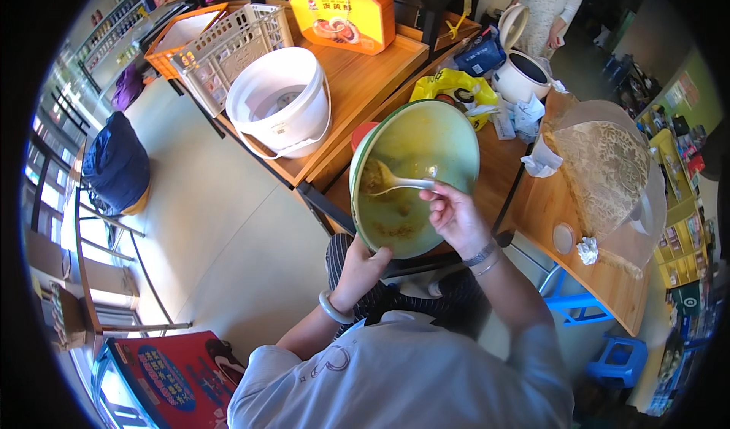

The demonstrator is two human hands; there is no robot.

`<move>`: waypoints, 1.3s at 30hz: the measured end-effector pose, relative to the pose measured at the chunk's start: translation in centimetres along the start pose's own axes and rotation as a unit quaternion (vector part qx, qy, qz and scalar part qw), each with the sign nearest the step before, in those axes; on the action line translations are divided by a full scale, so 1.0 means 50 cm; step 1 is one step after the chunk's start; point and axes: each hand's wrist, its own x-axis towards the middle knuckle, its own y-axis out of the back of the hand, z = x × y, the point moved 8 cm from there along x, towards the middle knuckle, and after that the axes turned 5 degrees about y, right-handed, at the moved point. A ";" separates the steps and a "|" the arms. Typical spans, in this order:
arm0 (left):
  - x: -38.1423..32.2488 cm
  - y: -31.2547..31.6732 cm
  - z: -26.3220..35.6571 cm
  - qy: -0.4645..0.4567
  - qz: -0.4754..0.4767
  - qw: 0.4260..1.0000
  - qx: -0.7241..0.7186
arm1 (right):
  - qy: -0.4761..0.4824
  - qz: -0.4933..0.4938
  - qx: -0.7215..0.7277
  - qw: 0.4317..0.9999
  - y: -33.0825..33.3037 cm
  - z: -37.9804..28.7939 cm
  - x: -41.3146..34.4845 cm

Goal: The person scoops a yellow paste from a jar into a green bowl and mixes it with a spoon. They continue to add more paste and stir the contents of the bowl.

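Note:
A large pale-green basin [408, 235] with a darker green rim is tilted in front of me. My left hand [365, 266] grips its near rim, thumb on the edge. Inside the basin my right hand [456, 215] holds a white spoon [413, 183] by its handle. Some yellowish-brown mash [373, 177] lies in and around the spoon's bowl; I cannot tell how much is on the spoon itself. Smears of the same colour [393, 230] cling to the basin's near inner wall.
A white plastic bucket [313, 109] stands on the wooden table to the left, before a slatted crate [217, 64] and a yellow box [342, 21]. Behind the basin are a yellow bag [428, 86] and a rice cooker [516, 81]. A person [550, 12] stands beyond.

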 end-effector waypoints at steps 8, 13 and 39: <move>-0.010 0.014 -0.042 0.127 -0.002 0.989 -0.075 | 0.019 -0.012 -0.037 0.999 0.013 -0.007 -0.002; -0.008 0.031 -0.043 0.127 0.021 0.989 -0.070 | 0.029 -0.015 -0.019 0.999 0.016 -0.012 -0.013; -0.141 0.252 -0.045 0.114 0.295 0.939 -0.134 | 0.143 0.090 -0.271 0.948 0.168 -0.029 -0.097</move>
